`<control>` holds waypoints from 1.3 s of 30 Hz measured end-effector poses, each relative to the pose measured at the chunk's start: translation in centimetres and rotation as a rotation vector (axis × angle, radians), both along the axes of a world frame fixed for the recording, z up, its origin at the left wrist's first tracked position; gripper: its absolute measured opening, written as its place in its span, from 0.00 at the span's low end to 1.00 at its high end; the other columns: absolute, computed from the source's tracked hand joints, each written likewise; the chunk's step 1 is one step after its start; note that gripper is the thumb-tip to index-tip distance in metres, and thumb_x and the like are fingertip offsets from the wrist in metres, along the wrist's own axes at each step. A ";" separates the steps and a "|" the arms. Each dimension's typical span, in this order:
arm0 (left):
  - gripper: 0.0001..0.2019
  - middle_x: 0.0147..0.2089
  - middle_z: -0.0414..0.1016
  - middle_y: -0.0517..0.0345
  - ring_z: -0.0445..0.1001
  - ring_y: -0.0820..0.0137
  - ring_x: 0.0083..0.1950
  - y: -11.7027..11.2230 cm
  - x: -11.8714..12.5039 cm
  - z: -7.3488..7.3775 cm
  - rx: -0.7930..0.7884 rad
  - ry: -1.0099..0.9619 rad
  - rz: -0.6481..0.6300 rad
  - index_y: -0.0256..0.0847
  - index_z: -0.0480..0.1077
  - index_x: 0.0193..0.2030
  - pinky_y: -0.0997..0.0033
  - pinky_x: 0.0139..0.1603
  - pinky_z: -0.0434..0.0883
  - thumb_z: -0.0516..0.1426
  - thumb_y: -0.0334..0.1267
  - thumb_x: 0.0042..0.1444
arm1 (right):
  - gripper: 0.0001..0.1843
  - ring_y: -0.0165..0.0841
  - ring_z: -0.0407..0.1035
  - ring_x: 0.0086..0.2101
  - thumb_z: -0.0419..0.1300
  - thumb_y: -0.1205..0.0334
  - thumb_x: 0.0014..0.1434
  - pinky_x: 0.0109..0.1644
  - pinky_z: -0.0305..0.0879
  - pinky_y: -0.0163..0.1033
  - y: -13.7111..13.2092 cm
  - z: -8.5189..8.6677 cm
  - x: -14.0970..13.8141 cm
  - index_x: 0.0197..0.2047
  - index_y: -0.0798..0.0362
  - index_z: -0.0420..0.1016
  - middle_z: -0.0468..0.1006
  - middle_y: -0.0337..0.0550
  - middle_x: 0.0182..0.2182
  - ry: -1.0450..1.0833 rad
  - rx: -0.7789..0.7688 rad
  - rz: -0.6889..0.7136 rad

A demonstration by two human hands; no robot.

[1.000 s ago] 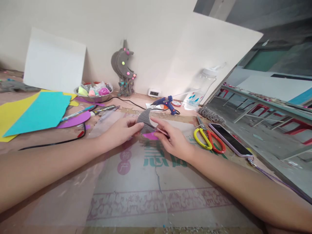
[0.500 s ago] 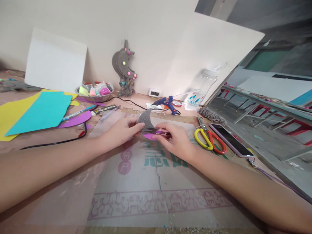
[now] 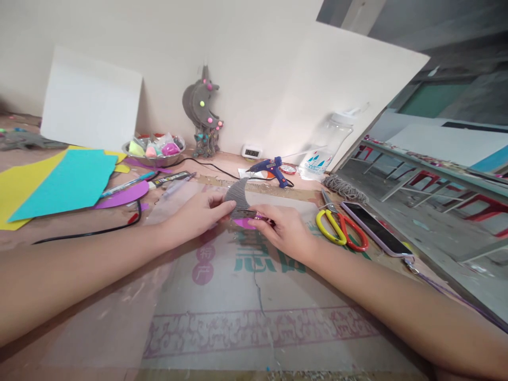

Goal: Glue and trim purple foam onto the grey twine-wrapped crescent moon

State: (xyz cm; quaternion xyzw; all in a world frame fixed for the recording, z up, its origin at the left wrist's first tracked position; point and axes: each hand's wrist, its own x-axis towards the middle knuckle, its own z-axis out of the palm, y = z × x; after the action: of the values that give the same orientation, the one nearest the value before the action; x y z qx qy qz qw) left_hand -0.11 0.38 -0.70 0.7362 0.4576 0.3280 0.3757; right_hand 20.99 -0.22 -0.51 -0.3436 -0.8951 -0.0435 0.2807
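A purple crescent partly wrapped in grey yarn (image 3: pixel 238 197) is held up between my hands, over a plastic sheet (image 3: pixel 222 296) printed with green characters. My left hand (image 3: pixel 204 210) pinches the wrapped part at its left side, fingers closed. At the lower right edge, my right hand (image 3: pixel 280 225) is closed by the crescent's purple end and the last turns of yarn. Its fingers hide exactly what lies between them. Bare purple (image 3: pixel 245 223) shows under the grey wrapping. A thin grey strand (image 3: pixel 259 293) runs down the sheet below.
A blue glue gun (image 3: pixel 272 170) and a clear bottle (image 3: pixel 325 143) stand behind. To the right lie scissors (image 3: pixel 337 222), a phone (image 3: pixel 377 227) and grey yarn (image 3: pixel 345 189). Coloured sheets (image 3: pixel 67 185), a bowl (image 3: pixel 156 159) and a black cable (image 3: pixel 91 233) are left. A crescent ornament (image 3: pixel 201 106) hangs behind.
My right fingers have shifted slightly at the crescent's lower edge, and the dark strands beside them show less. My left hand keeps its hold in the same place.
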 end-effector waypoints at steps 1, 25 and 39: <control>0.17 0.22 0.64 0.64 0.61 0.75 0.22 0.0 0.0 0.0 -0.002 -0.003 0.001 0.39 0.65 0.26 0.75 0.23 0.57 0.48 0.51 0.56 | 0.18 0.28 0.68 0.24 0.50 0.51 0.62 0.29 0.59 0.32 0.0 0.0 0.0 0.42 0.55 0.73 0.77 0.41 0.26 0.004 -0.003 0.002; 0.19 0.23 0.63 0.64 0.60 0.76 0.24 0.0 0.0 0.2 0.044 -0.001 0.010 0.39 0.63 0.25 0.76 0.23 0.57 0.47 0.51 0.57 | 0.21 0.35 0.65 0.36 0.48 0.62 0.64 0.39 0.64 0.41 0.5 0.0 0.3 0.59 0.53 0.61 0.70 0.46 0.35 -0.112 0.122 0.050; 0.20 0.24 0.68 0.60 0.64 0.73 0.26 0.3 0.0 -0.4 -0.023 -0.137 0.016 0.38 0.66 0.24 0.75 0.27 0.61 0.46 0.49 0.58 | 0.17 0.32 0.68 0.31 0.58 0.54 0.56 0.35 0.63 0.37 1.0 -0.7 0.4 0.47 0.52 0.68 0.74 0.42 0.33 0.224 -0.134 -0.159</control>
State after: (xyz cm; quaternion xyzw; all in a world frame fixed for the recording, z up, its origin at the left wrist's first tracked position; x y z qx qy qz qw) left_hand -0.15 0.71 -1.06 0.7041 0.4403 0.3753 0.4118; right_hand 21.34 0.80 -1.19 -0.4341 -0.8291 0.0327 0.3508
